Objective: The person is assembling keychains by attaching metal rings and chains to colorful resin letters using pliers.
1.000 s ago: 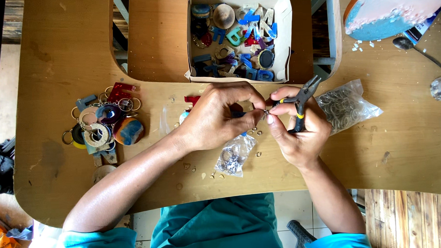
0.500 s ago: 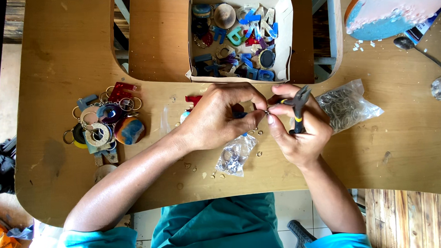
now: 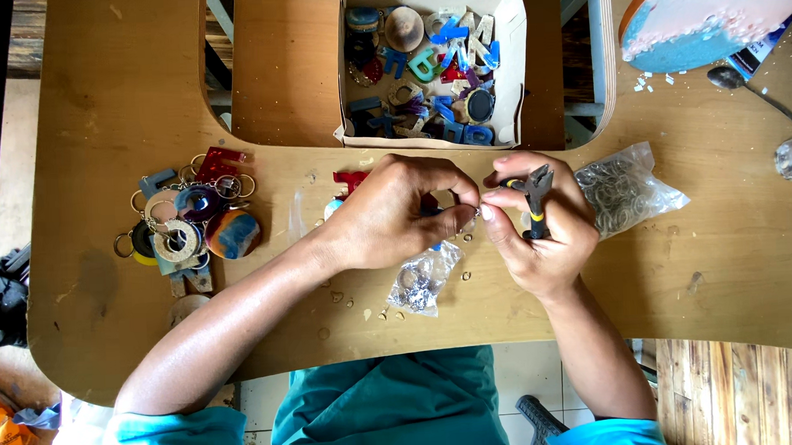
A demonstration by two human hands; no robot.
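My left hand (image 3: 400, 215) is closed around a small dark charm piece at the table's middle, its fingertips pinching something tiny near 565,262. Close beside it, my right hand (image 3: 537, 231) grips small black pliers (image 3: 536, 198) with yellow-marked handles, jaws pointing up. The two hands' fingertips almost meet. A red letter-shaped piece (image 3: 351, 178) lies just behind my left hand.
An open cardboard box (image 3: 518, 78) of several coloured letter charms sits behind. Finished keychains (image 3: 190, 225) lie in a heap at left. Clear bags of metal rings lie at right (image 3: 627, 188) and in front (image 3: 420, 279). A round blue board (image 3: 713, 14) and a spoon (image 3: 747, 86) lie far right.
The pliers in my right hand have tipped from slanting towards the right to nearly upright. Both hands stay together in the same spot.
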